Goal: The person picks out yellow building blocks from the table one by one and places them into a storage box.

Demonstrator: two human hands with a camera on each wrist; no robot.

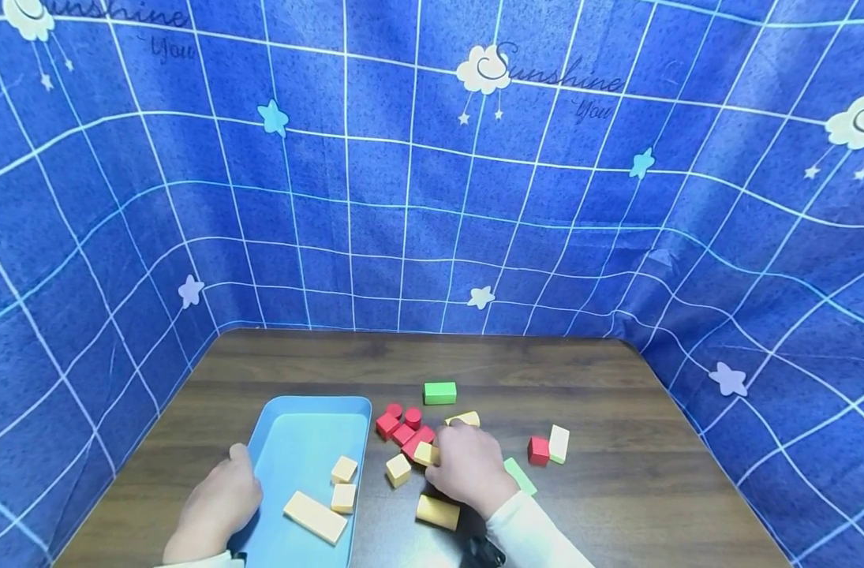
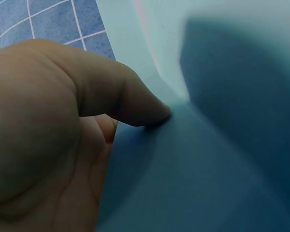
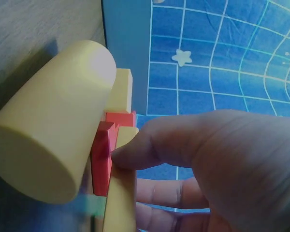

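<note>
My left hand (image 1: 222,501) grips the left wall of a blue tray (image 1: 297,442), its thumb pressed against the inner side in the left wrist view. Two pale wooden cubes and a flat wooden block (image 1: 315,517) lie in the tray. To the right of it, my right hand (image 1: 467,465) pinches a pale yellow wooden block (image 3: 120,198) between thumb and fingers. Just behind that block is a red block (image 3: 102,159) in the right wrist view. A wooden cylinder (image 1: 437,512) lies close to the right hand, and a wooden cube (image 1: 398,471) sits to its left.
Several red blocks (image 1: 387,426) cluster beside the tray. A green block (image 1: 440,393) lies farther back, with another wooden piece (image 1: 467,418) behind the right hand. Rightward are a light green block (image 1: 520,476), a red cube (image 1: 539,450) and a pale block (image 1: 559,444).
</note>
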